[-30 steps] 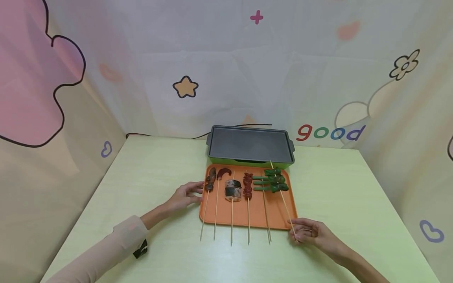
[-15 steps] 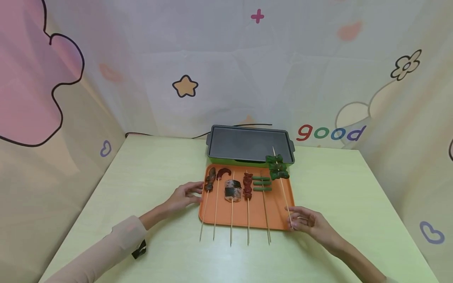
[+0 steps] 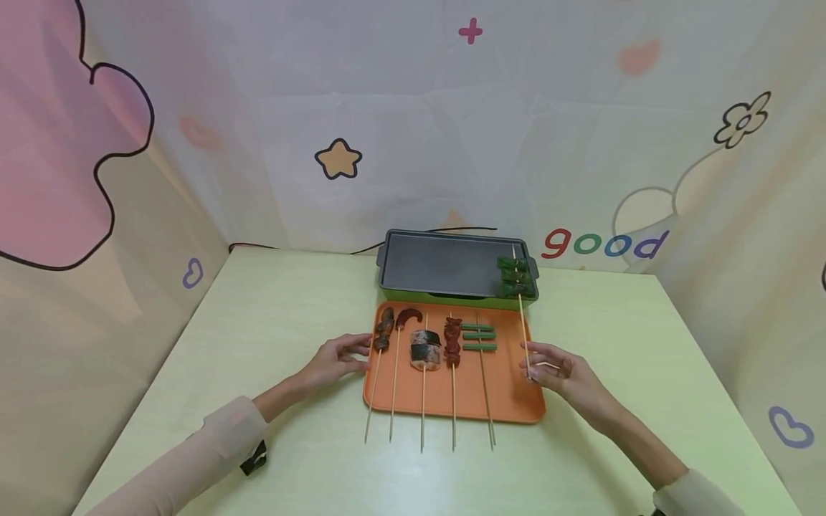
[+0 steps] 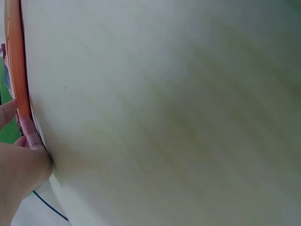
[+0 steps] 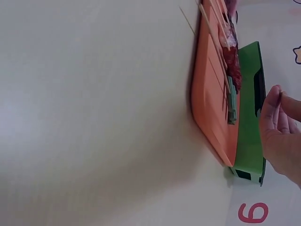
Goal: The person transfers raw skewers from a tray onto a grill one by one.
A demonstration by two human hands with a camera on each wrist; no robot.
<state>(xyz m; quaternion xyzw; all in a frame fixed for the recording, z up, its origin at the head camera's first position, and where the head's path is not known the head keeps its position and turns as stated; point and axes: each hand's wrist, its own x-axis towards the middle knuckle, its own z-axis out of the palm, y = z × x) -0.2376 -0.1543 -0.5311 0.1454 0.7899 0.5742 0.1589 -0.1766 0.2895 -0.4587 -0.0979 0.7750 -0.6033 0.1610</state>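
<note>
My right hand (image 3: 568, 376) pinches the lower stick of a green pepper skewer (image 3: 515, 276) between thumb and fingertips. Its green pieces are over the right end of a dark grey grill plate (image 3: 445, 261); whether they touch it I cannot tell. An orange tray (image 3: 510, 394) lies in front, and my left hand (image 3: 338, 362) holds its left edge, with fingertips at the rim (image 4: 21, 84) in the left wrist view. On the tray lie a brown skewer (image 3: 384, 330), a curled dark red one (image 3: 409, 317), a black-and-white one (image 3: 425, 350), a red meat one (image 3: 452, 342) and a green-stalk one (image 3: 479, 337).
The grill's green body (image 5: 251, 141) stands directly behind the tray. Several stick ends jut past the tray's front edge. A pale table (image 3: 310, 459) surrounds them, and a printed curtain (image 3: 413, 143) hangs behind and at both sides.
My right hand has lifted the green pepper skewer off the tray and carried it forward, from above the green stalks to over the grill's right end. The left hand has stayed at the tray.
</note>
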